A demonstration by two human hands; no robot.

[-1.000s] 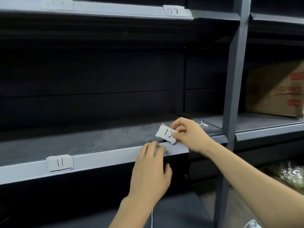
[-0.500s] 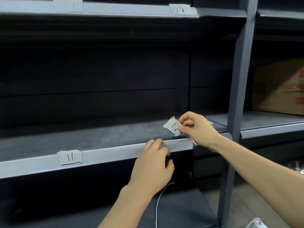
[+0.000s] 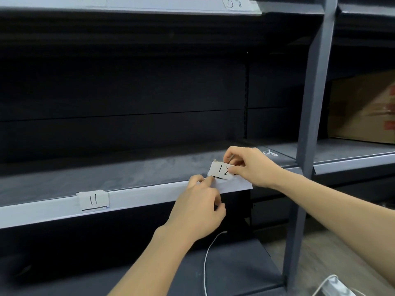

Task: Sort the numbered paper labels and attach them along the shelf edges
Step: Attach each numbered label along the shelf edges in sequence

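A white paper label marked 12 point(image 3: 220, 171) stands at the top of the pale edge strip point(image 3: 149, 198) of the middle shelf, near its right end. My right hand point(image 3: 252, 165) pinches the label's right side between thumb and fingers. My left hand point(image 3: 198, 208) reaches up from below, and its fingertips touch the label's lower left corner and the strip. A label marked 11 point(image 3: 93, 200) is stuck on the same strip further left. On the upper shelf edge sits a label reading 08 point(image 3: 234, 4).
A grey upright post point(image 3: 314, 103) stands right of my hands. A cardboard box point(image 3: 363, 110) sits on the neighbouring shelf at right. A thin white cord point(image 3: 206, 259) hangs over the lower shelf. A white object point(image 3: 333, 285) lies at the bottom right.
My right hand has brought the 12 label down to the top of the edge strip. My left hand's fingers rose to touch the label's lower left corner.
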